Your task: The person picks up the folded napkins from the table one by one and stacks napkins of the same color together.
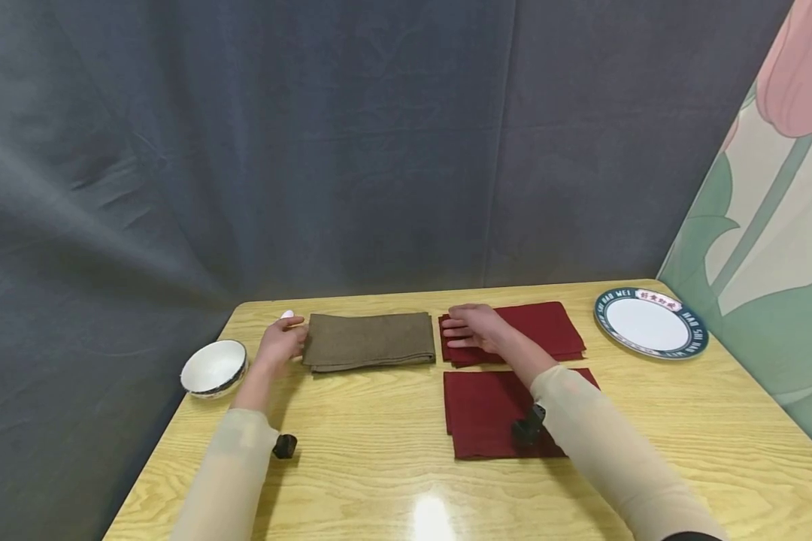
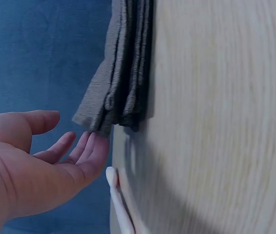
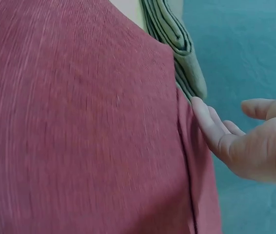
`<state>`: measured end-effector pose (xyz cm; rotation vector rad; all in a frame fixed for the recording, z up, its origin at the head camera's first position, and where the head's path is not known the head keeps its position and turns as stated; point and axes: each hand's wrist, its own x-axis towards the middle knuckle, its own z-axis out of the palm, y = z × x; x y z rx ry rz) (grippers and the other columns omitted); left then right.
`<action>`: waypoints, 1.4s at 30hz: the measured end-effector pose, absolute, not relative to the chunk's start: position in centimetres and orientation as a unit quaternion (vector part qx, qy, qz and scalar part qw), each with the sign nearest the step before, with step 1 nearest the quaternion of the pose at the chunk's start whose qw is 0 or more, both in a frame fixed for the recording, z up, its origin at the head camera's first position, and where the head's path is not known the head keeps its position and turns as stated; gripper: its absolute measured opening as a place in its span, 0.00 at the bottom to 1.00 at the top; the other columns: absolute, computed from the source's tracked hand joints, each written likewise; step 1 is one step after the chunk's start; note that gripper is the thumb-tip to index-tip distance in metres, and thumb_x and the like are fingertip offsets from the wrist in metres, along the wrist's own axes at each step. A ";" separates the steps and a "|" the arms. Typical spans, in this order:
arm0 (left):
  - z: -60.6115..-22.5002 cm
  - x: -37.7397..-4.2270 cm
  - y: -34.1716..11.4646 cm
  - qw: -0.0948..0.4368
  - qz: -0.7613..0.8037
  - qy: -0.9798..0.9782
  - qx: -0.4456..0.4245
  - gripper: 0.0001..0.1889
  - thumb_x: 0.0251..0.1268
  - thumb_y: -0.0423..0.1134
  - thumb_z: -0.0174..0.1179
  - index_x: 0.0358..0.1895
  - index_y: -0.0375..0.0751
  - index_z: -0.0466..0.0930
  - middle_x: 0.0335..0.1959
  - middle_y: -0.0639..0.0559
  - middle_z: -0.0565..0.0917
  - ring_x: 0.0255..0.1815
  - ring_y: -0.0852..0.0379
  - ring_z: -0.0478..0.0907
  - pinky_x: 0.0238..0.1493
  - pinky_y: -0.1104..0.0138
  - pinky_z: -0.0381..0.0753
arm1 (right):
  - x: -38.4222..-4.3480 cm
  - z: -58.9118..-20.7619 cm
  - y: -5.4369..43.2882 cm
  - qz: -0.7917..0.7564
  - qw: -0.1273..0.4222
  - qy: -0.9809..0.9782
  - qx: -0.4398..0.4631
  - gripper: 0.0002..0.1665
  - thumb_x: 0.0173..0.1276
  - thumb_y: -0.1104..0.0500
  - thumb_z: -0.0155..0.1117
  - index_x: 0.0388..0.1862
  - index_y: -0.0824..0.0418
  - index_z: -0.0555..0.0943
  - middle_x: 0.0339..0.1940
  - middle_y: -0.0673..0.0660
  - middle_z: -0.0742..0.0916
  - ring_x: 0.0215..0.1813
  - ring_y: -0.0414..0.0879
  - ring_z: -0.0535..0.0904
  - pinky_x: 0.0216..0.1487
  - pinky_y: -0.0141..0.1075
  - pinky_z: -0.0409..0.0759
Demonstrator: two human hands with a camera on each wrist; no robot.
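Note:
A folded brown cloth lies near the back of the table, its layers showing at the end in the left wrist view. At its left end is my left hand, thumb apart from the fingers and fingertips right at the cloth's edge. My right hand is over the left part of a folded dark red cloth, fingers extended toward the brown cloth's right end. Neither hand grips anything. Nearer the front, a second folded red cloth is partly hidden by the right forearm.
A white bowl with a dark-patterned outside stands at the table's left edge. Beside the left hand lies a slim white object with a rounded end. A white plate with a dark green rim is at the back right. Dark curtain hangs behind the table.

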<state>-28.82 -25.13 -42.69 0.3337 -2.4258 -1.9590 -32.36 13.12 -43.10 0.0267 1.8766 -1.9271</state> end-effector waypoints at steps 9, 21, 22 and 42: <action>-41.5 -27.7 -25.3 0.000 -0.625 -0.777 0.077 0.24 0.79 0.33 0.48 0.72 0.25 0.63 0.66 0.32 0.68 0.63 0.40 0.69 0.61 0.49 0.76 | -31.1 -42.2 15.8 -0.684 0.219 0.696 -0.008 0.32 0.85 0.58 0.46 0.79 0.71 0.55 0.70 0.74 0.73 0.68 0.64 0.74 0.60 0.51 0.79; -41.8 -25.9 -22.5 -0.047 -0.616 -0.786 0.027 0.25 0.79 0.34 0.51 0.72 0.26 0.63 0.65 0.29 0.70 0.62 0.39 0.72 0.57 0.52 0.80 | -28.6 -41.6 18.5 -0.689 0.209 0.694 -0.007 0.31 0.84 0.59 0.46 0.79 0.71 0.56 0.70 0.76 0.71 0.65 0.64 0.77 0.56 0.51 0.81; -41.9 -25.8 -22.2 -0.055 -0.617 -0.785 0.023 0.25 0.79 0.34 0.51 0.73 0.26 0.63 0.66 0.29 0.70 0.62 0.39 0.72 0.57 0.52 0.80 | -28.4 -41.5 18.8 -0.689 0.207 0.694 -0.007 0.31 0.84 0.59 0.46 0.79 0.71 0.56 0.70 0.76 0.72 0.65 0.63 0.77 0.56 0.50 0.81; -44.3 -23.3 -16.0 -0.132 -0.629 -0.765 -0.039 0.22 0.77 0.33 0.55 0.70 0.29 0.69 0.59 0.32 0.76 0.57 0.37 0.75 0.55 0.48 0.80 | -24.8 -42.1 23.4 -0.686 0.210 0.695 -0.043 0.34 0.84 0.58 0.45 0.79 0.74 0.52 0.67 0.75 0.75 0.62 0.60 0.80 0.57 0.52 0.80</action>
